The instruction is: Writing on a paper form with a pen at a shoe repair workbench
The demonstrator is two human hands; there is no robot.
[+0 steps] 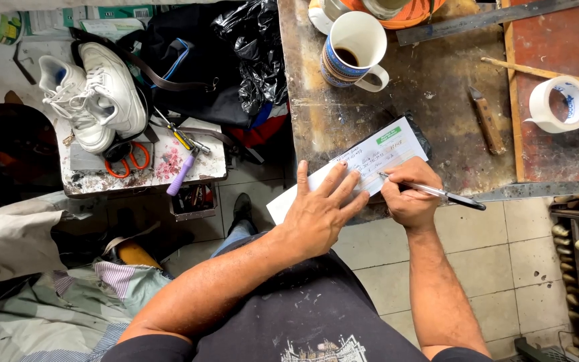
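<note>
The left hand (319, 211) lies flat, fingers spread, on a paper slip (370, 161); the right hand (410, 194) grips a pen (437, 194) (the mug (351, 50) holds a little dark liquid).

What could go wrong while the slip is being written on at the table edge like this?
1. The white paper slip overhangs the worn table edge; only the left hand pins it, so it may shift or bend under the pen held in the right hand.
2. The mug with dark liquid stands just beyond the slip; a knock might spill onto the paper.
</note>
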